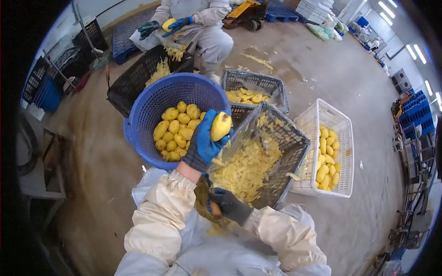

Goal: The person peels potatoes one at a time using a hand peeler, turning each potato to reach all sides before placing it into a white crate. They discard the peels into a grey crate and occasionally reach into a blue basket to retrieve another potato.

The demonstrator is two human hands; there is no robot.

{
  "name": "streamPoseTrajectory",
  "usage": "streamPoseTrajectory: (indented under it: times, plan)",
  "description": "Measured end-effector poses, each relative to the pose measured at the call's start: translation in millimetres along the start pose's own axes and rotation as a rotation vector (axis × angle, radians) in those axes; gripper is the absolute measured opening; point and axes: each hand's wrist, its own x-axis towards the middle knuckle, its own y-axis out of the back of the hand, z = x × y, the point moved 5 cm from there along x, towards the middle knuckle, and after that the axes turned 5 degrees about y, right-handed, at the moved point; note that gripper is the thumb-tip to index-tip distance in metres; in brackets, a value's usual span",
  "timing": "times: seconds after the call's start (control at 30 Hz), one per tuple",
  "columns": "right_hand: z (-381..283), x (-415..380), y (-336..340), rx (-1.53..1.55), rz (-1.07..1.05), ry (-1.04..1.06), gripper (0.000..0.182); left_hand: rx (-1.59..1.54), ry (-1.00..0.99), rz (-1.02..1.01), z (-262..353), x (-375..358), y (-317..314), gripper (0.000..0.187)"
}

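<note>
My left hand [205,143], in a blue and dark glove, is closed around a yellow potato [221,126] with a dark spot near its top. It is raised between the blue basket and the peelings crate. Lower down, my right hand [230,205], in a dark glove, grips a tool with a brown handle [215,209]; its working end is hard to make out. Just beyond that hand, a tilted black crate [299,142] lined with plastic holds a heap of yellow peelings [251,170]. The round blue basket [138,108] to the left contains many whole potatoes [175,131].
A white crate [347,161] of peeled potatoes [328,156] stands at right. Behind the peelings crate is another black crate [281,94] with yellow pieces. Across from me sits a person [209,34] in pale clothing and gloves, holding a potato, beside a black crate [129,87] with peelings.
</note>
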Motion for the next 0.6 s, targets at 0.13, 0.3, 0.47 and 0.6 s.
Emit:
streamPoseTrajectory:
  times: [0.13,0.3,0.47,0.6]
  plan:
    - [-67.4,-61.4,-8.2,-0.218,0.235,0.169,0.026,0.895,-0.613,0.272,21.2,0.3,5.4,0.033]
    - [-138.5,-91.9,6.4,-0.406,0.336,0.799,0.033,1.726,-0.998,0.229,14.5,-36.5,-79.1,0.04]
    - [-180.9,-95.3,-26.8,-1.455,0.585,1.025,0.031,1.888,-1.008,0.199,-2.4,-26.9,-73.5,0.057]
    - [-210.1,-75.5,-21.6,-1.633,0.552,1.142,0.033,1.164,-0.548,0.229,0.2,23.8,-36.9,0.051]
